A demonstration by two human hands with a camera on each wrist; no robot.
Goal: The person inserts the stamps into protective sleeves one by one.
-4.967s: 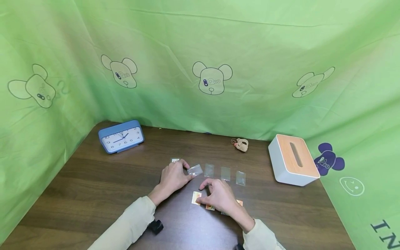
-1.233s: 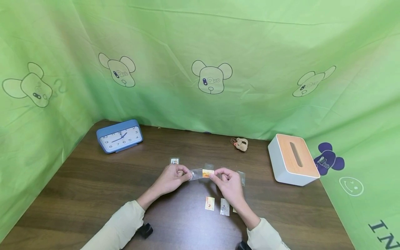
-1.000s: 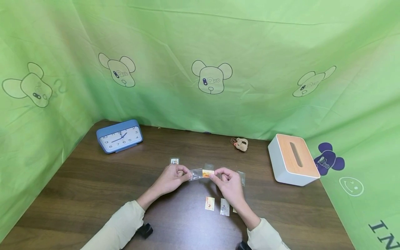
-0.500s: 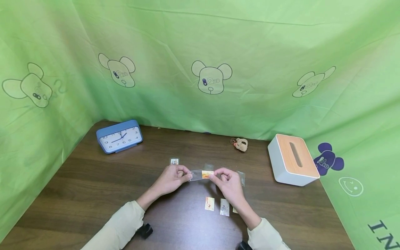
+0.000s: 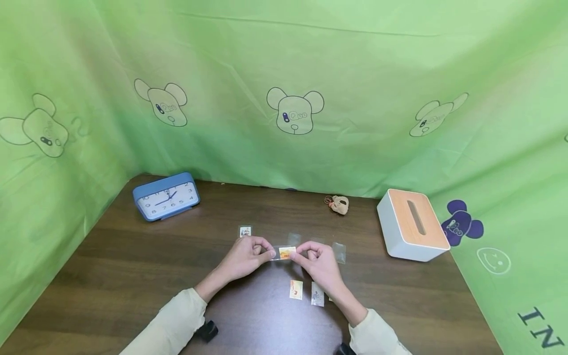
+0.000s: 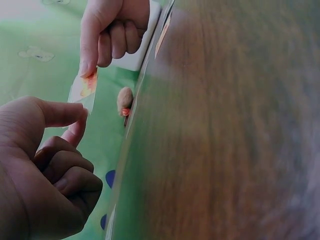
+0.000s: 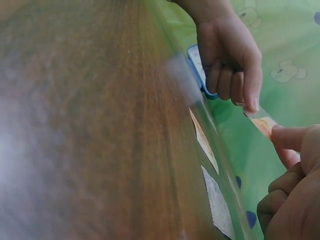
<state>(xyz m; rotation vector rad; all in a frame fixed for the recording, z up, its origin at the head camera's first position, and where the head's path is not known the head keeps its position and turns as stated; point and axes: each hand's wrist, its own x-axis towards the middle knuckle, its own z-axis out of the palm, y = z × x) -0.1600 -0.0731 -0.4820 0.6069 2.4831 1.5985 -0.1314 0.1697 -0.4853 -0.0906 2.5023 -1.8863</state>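
Observation:
In the head view my left hand (image 5: 246, 257) pinches the left end of a small clear sleeve (image 5: 276, 253) between thumb and forefinger. My right hand (image 5: 320, 265) pinches the right edge of a yellow-orange picture card (image 5: 286, 253). The card overlaps the sleeve's right part; how far it lies inside cannot be told. Both wrist views show the pinched card (image 6: 89, 86) and sleeve (image 7: 253, 114) held between the two hands above the table. Nearer the body lie another yellow card (image 5: 296, 289) and a grey card (image 5: 317, 294), with a third partly hidden by my right hand.
Behind the hands lie a sleeved card (image 5: 245, 231) and clear sleeves (image 5: 294, 239), (image 5: 339, 252) is another clear sleeve. A blue clock (image 5: 166, 196) stands back left, a small beige trinket (image 5: 339, 204) back right, and a white tissue box (image 5: 413, 225) at right. Green cloth (image 5: 230, 148) surrounds the table.
Since the oldest frame, my right hand has taken up a yellow card and brought it to the sleeve. Lately card and right hand have moved slightly left, closer to my left hand.

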